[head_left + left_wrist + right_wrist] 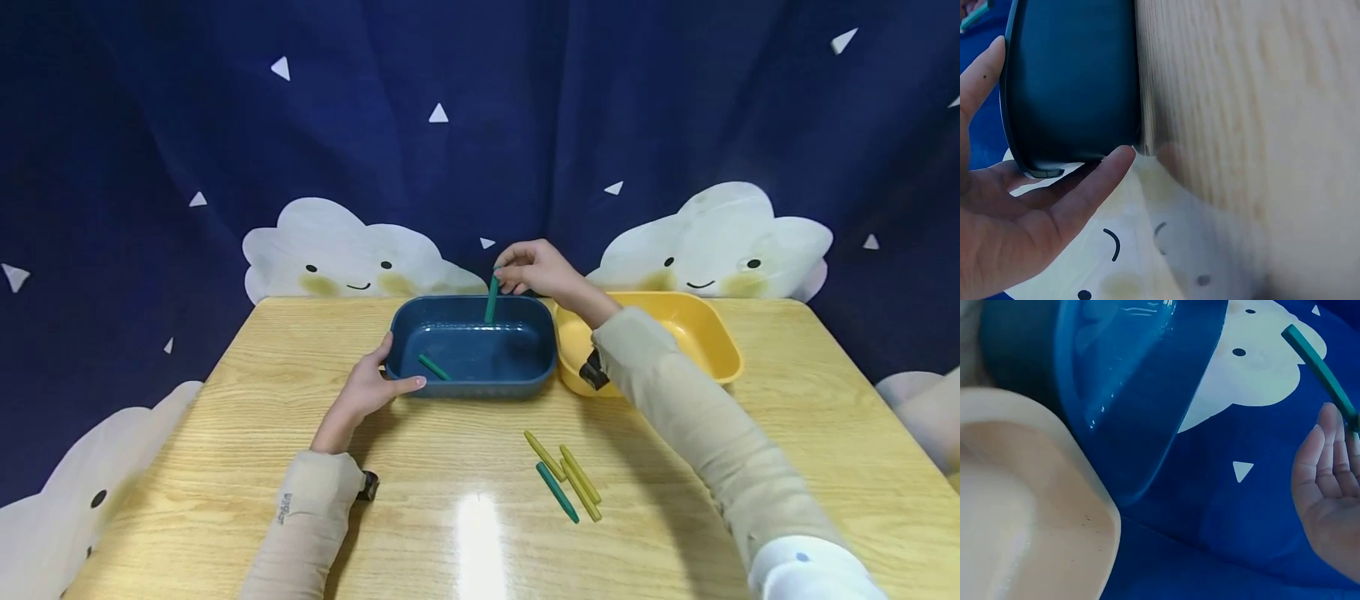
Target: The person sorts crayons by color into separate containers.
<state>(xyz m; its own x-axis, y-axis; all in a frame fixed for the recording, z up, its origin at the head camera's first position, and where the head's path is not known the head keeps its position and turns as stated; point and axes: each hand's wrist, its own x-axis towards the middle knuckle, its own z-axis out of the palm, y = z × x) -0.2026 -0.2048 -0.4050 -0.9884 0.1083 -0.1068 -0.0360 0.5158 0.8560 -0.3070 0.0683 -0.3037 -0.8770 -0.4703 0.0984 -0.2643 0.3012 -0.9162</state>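
My right hand (536, 271) pinches a green crayon (491, 300), near-upright, toward the blue bin's (480, 389) one o'clock; farther left hand (366, 388), fingers spread, touches its eight-o'clock corner.

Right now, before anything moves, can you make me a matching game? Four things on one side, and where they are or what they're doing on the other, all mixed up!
Things:
1. Left hand
2. Right hand
3. Yellow sticks
4. Yellow bin

Places and doings:
A. Pinching a green stick
B. To the right of the blue bin in the head view
C. Touching the blue bin
D. Lying on the table

Pairs: 1-C, 2-A, 3-D, 4-B
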